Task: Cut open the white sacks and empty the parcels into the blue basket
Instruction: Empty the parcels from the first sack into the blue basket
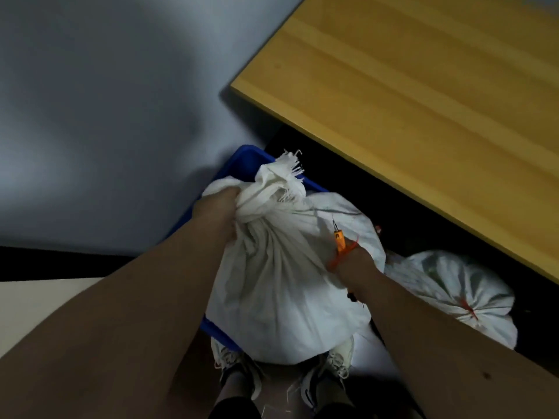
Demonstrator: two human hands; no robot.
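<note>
Both forearms reach forward and down: the left hand (222,204) grips the bunched neck of the white sack (281,282), which stands in the blue basket (242,161). The right hand (352,261), pressed against the sack's right flank, clutches an orange cutter (339,241) pointing toward the neck. A second tied sack (453,294) lies just right, beneath the wooden worktop (423,86).

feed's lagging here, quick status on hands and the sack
Left hand grips the neck of the white sack over the blue basket. Right hand holds an orange cutter against it. Second sack still tied.
</note>
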